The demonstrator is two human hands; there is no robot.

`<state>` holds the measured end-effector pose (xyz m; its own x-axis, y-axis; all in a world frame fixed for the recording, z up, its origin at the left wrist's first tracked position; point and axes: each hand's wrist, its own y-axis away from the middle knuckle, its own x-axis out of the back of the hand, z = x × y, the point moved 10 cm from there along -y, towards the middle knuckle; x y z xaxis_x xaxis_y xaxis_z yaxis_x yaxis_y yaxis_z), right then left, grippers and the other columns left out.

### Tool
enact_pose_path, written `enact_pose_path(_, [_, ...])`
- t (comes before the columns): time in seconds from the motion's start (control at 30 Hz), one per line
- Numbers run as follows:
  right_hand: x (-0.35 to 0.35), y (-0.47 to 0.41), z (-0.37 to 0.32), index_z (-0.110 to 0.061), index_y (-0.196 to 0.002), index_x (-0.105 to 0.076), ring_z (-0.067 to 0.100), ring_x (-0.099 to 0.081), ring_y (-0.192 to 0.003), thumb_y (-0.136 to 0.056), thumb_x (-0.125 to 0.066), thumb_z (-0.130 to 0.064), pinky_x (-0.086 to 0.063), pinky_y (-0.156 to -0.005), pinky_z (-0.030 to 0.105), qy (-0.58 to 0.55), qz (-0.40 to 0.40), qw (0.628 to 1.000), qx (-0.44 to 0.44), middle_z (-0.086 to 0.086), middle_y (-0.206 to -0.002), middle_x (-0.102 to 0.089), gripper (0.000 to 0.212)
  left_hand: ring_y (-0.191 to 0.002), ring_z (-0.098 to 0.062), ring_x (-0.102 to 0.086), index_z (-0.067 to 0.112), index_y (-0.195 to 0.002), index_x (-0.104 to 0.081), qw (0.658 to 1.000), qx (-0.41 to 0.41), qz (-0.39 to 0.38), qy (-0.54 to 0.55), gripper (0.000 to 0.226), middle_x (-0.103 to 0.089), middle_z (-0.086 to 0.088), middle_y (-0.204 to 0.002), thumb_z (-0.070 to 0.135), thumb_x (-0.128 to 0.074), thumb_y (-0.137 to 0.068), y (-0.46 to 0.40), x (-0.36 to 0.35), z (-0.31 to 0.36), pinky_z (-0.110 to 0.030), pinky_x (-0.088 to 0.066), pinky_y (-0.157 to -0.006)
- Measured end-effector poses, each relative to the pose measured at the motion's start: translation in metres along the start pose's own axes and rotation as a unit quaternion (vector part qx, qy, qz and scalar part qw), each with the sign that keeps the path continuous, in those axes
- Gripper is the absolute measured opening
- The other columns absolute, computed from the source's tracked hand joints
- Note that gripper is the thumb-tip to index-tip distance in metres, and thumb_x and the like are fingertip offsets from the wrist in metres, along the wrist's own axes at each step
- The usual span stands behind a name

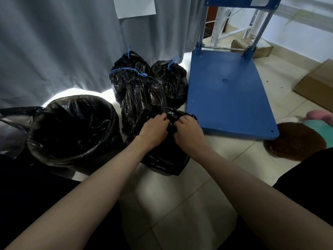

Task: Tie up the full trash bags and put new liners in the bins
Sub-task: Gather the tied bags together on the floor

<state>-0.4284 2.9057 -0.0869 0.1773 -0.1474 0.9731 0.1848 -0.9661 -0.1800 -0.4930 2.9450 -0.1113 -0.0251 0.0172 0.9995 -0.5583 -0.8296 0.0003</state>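
Note:
A full black trash bag (164, 159) sits on the tiled floor in front of me. My left hand (155, 129) and my right hand (188, 131) both pinch the gathered plastic at its top, knuckles nearly touching. Behind it stand three black bags: one (126, 73) at the back left and one (173, 80) at the back right, both tied with blue drawstrings, and one (142, 98) in the middle. To the left stands a bin (72, 129) with a black liner folded over its rim.
A blue platform cart (227, 92) lies flat right of the bags, its handle frame upright. A grey curtain (63, 42) hangs behind. A cardboard box (317, 83), a brown round mat (295, 141) and pink-and-teal soft items (317, 118) are at the right.

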Motion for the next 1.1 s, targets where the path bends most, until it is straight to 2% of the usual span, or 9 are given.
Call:
enact_pose_path(0.1, [-0.033,0.007,-0.005,-0.015,-0.127,-0.061,0.027,-0.030,-0.140,-0.093,-0.042,-0.038,-0.008,-0.121,0.043,0.085,-0.172,0.981,-0.004,0.007,-0.135,-0.056,0.046,-0.145,-0.027,-0.021,0.025,-0.153,-0.023,0.982,-0.001,-0.185,-0.029,0.069,-0.013,-0.003,-0.161,0.048,-0.050,-0.094,0.008,-0.052,-0.008,-0.043,-0.027,-0.114])
enact_pose_path(0.2, [-0.047,0.020,0.004,-0.017,-0.142,-0.048,0.033,-0.011,-0.148,-0.095,-0.036,-0.052,0.006,-0.120,0.050,0.171,-0.279,0.945,-0.028,0.010,-0.149,-0.044,0.059,-0.149,-0.026,-0.008,0.031,-0.154,-0.017,0.955,0.035,-0.289,-0.064,0.076,-0.002,-0.002,-0.163,0.064,-0.044,-0.091,0.024,-0.071,-0.025,-0.045,-0.014,-0.120])
enact_pose_path(0.4, [-0.049,0.018,-0.014,-0.019,-0.143,-0.045,0.036,-0.014,-0.147,-0.097,-0.037,-0.046,0.007,-0.119,0.054,0.200,-0.307,0.930,-0.011,0.010,-0.148,-0.045,0.054,-0.136,-0.024,-0.040,0.020,-0.139,-0.048,0.947,0.025,-0.300,-0.115,0.056,-0.045,-0.004,-0.146,0.052,-0.049,-0.093,0.031,-0.056,-0.021,-0.043,-0.025,-0.114])
enact_pose_path(0.5, [-0.062,0.030,-0.012,-0.021,-0.152,-0.028,0.034,-0.015,-0.148,-0.098,-0.033,-0.047,0.010,-0.118,0.054,0.224,-0.372,0.901,-0.014,0.009,-0.154,-0.036,0.060,-0.140,-0.024,-0.036,0.020,-0.146,-0.039,0.935,0.056,-0.332,-0.108,0.064,-0.041,-0.004,-0.150,0.058,-0.039,-0.094,0.045,-0.058,-0.024,-0.041,-0.022,-0.116])
enact_pose_path(0.7, [-0.057,0.022,-0.028,-0.018,-0.137,-0.050,0.030,-0.038,-0.136,-0.096,-0.039,-0.038,-0.002,-0.119,0.051,0.164,-0.347,0.923,0.017,0.009,-0.141,-0.051,0.046,-0.131,-0.030,-0.046,0.016,-0.139,-0.049,0.946,0.062,-0.319,-0.011,0.056,-0.049,-0.012,-0.143,0.051,-0.033,-0.097,0.047,-0.046,-0.021,-0.037,-0.032,-0.107])
enact_pose_path(0.83, [-0.074,0.040,-0.031,-0.023,-0.148,-0.034,0.027,-0.031,-0.142,-0.099,-0.035,-0.036,0.002,-0.119,0.053,0.149,-0.415,0.897,0.031,0.006,-0.150,-0.040,0.051,-0.145,-0.026,-0.025,0.022,-0.153,-0.024,0.941,0.042,-0.334,-0.015,0.064,-0.027,-0.006,-0.158,0.053,-0.030,-0.097,0.059,-0.044,-0.020,-0.036,-0.020,-0.116])
enact_pose_path(0.93, [-0.073,0.045,-0.025,-0.025,-0.149,-0.034,0.025,-0.032,-0.142,-0.100,-0.034,-0.036,0.005,-0.118,0.053,0.173,-0.410,0.895,0.036,0.004,-0.148,-0.043,0.050,-0.143,-0.028,-0.028,0.023,-0.152,-0.027,0.945,0.057,-0.321,-0.018,0.065,-0.031,-0.008,-0.156,0.056,-0.027,-0.096,0.062,-0.041,-0.024,-0.036,-0.023,-0.114])
enact_pose_path(1.03, [-0.060,0.037,-0.027,-0.021,-0.140,-0.046,0.025,-0.043,-0.134,-0.099,-0.037,-0.033,0.001,-0.118,0.052,0.147,-0.382,0.912,0.026,0.005,-0.140,-0.051,0.043,-0.130,-0.028,-0.047,0.025,-0.138,-0.051,0.943,0.059,-0.318,0.072,0.056,-0.052,-0.008,-0.141,0.057,-0.034,-0.096,0.060,-0.035,-0.018,-0.030,-0.035,-0.098])
enact_pose_path(1.1, [-0.051,0.032,-0.028,-0.017,-0.135,-0.049,0.026,-0.046,-0.131,-0.099,-0.038,-0.030,-0.004,-0.118,0.050,0.128,-0.369,0.920,0.021,0.007,-0.137,-0.053,0.040,-0.113,-0.021,-0.058,0.040,-0.106,-0.070,0.936,0.045,-0.312,0.155,0.035,-0.069,0.006,-0.111,0.059,-0.043,-0.093,0.061,-0.024,-0.013,-0.022,-0.039,-0.082])
